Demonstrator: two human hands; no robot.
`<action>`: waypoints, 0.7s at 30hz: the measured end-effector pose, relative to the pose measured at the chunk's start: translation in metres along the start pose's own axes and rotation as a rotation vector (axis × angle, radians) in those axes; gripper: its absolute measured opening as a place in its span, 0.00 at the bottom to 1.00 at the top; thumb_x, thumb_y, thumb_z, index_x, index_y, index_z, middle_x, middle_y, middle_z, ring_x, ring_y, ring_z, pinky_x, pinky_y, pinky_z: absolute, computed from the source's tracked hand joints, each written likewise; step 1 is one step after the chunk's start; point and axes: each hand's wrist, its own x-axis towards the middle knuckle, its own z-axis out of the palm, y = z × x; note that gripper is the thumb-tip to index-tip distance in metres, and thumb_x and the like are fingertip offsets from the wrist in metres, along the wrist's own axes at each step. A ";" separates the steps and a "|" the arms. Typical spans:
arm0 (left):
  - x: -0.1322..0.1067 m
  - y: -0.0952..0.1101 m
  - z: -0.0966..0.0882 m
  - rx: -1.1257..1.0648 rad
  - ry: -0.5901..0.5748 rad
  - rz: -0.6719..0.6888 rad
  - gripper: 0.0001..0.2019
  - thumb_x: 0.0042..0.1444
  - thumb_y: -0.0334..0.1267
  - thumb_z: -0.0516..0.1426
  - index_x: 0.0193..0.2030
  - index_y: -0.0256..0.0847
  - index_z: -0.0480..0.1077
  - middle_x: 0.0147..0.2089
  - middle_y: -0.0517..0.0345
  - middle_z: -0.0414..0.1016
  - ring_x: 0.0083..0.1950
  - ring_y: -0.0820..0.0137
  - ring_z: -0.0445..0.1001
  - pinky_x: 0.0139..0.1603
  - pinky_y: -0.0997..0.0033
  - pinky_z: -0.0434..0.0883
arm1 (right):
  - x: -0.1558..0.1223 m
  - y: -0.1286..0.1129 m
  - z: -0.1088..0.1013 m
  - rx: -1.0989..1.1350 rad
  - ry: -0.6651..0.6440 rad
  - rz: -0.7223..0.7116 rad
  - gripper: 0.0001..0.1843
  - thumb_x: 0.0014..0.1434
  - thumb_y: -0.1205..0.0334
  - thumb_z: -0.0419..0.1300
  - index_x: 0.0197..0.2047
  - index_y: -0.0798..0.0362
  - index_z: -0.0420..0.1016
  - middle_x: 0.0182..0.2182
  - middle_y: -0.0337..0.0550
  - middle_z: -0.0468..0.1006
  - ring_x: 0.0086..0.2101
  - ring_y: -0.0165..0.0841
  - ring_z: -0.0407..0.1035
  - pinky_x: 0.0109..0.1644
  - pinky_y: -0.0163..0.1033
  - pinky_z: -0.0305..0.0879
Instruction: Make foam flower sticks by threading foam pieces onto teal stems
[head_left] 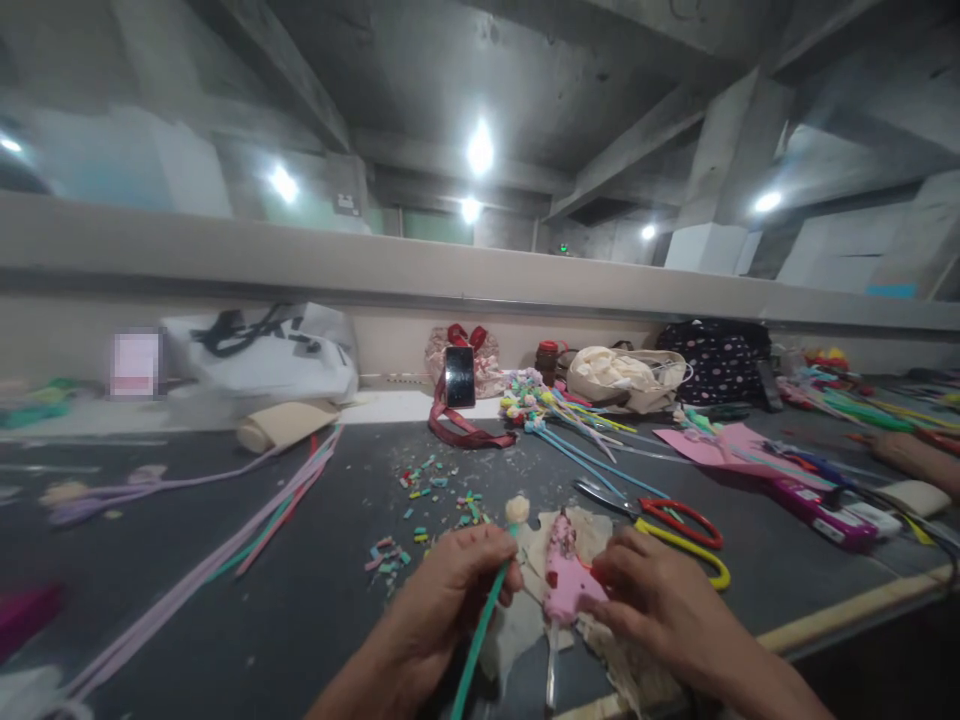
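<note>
My left hand (459, 580) pinches a green fuzzy stem (480, 632), which runs down toward me. A small cream flower-like head (517, 510) sits at its top, just above my fingertips. To the right, a pink hot glue gun (564, 580) lies with its nozzle pointing away and a clear glue stick (553, 665) coming out of its near end. My right hand (651, 590) has its thumb and fingers closed about the gun's handle, part of which they hide. Under the gun is a crumpled, stained sheet (525, 640).
Red-and-yellow-handled scissors (679, 525) lie beyond my right hand. Coloured scraps (420, 490) litter the middle. Lilac stems (202, 570) stretch along the left. Finished-looking flower stems (540, 400), a phone (460, 376) and bags stand at the back. Another person's hand (911, 460) is at far right.
</note>
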 end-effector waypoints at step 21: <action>0.057 -0.041 0.023 -0.082 0.133 0.000 0.06 0.45 0.34 0.54 0.23 0.36 0.61 0.24 0.57 0.71 0.25 0.71 0.72 0.29 0.70 0.68 | 0.001 0.012 0.005 0.185 0.070 -0.015 0.06 0.47 0.64 0.57 0.33 0.51 0.70 0.31 0.38 0.68 0.33 0.31 0.63 0.36 0.34 0.55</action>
